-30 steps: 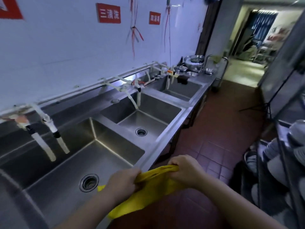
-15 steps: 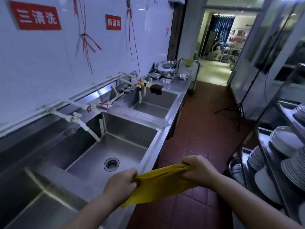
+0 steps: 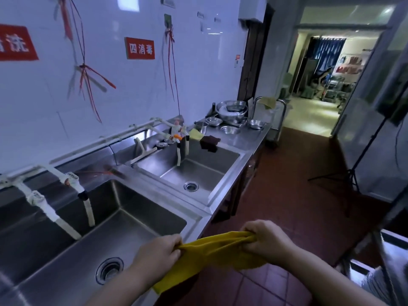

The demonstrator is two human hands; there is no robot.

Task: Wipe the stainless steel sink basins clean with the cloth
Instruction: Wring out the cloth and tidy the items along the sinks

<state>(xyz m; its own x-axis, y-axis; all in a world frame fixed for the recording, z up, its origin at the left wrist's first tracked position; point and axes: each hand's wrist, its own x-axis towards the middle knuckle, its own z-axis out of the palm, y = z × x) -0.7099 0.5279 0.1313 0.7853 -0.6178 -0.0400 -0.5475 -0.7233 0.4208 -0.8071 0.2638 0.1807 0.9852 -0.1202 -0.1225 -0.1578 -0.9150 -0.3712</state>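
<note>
Hands are seen low in the view, both closed on one yellow cloth (image 3: 212,255). The left hand (image 3: 157,253) is clenched around one bunched end, with its fingers curled together over the fabric, and the right hand (image 3: 266,240) is pinched on the other end in the same way. The cloth is drawn taut between them, and a loose tail is left hanging below the left hand. It is held just off the front rim of the near basin (image 3: 123,230), partly over the red tiled floor (image 3: 278,195), not yet touching any steel. Such a two-handed grip is judged to be for wringing or straightening the cloth before wiping is begun.

Two basins are shown whole or nearly so: the near one and the far basin (image 3: 198,171), each with one round drain. A sliver of steel at the left edge may belong to a third, but this cannot be told. Two hose spouts (image 3: 88,208) are hung over the near basin, and at least two more over the far one, presumably so that water falls straight in. One dark rag (image 3: 209,142) is draped over the far basin's back corner. Several steel bowls (image 3: 231,109) are stacked on the counter beyond; their exact number cannot be made out. Two red signs (image 3: 140,48) are fixed to the wall.
</note>
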